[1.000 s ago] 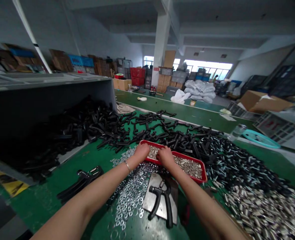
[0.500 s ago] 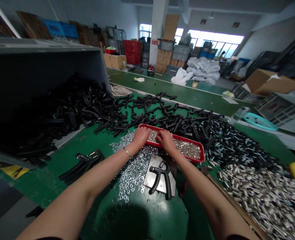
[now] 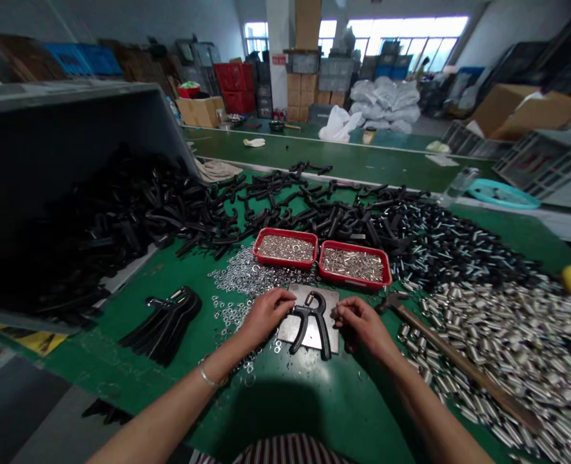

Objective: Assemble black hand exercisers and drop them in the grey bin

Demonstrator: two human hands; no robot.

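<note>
A black hand-grip exerciser (image 3: pixel 309 322) with a small spring at its top lies on a square metal plate (image 3: pixel 331 303), handles toward me. My left hand (image 3: pixel 270 310) is at the plate's left edge, thumb and fingers pinched together close to the exerciser's upper left end. My right hand (image 3: pixel 363 325) hovers by the plate's right edge, also pinched. Whatever either hand holds is too small to make out. Just beyond the plate stand a red tray of tiny metal parts (image 3: pixel 285 263) and a red tray of small pins (image 3: pixel 356 281).
Loose washers (image 3: pixel 237 274) spread left of the plate. Stacked hand-grip exercisers (image 3: pixel 164 325) lie farther left, near a grey bin (image 3: pixel 169 122) of black handles. To the right are a hammer (image 3: pixel 464 364), a heap of metal cylinders (image 3: pixel 522 328) and a pile of bolts (image 3: pixel 440 238).
Both hands have come back from the red trays to either side of the exerciser, leaving the trays uncovered. The camera view has shifted, bringing the hammer into fuller sight.
</note>
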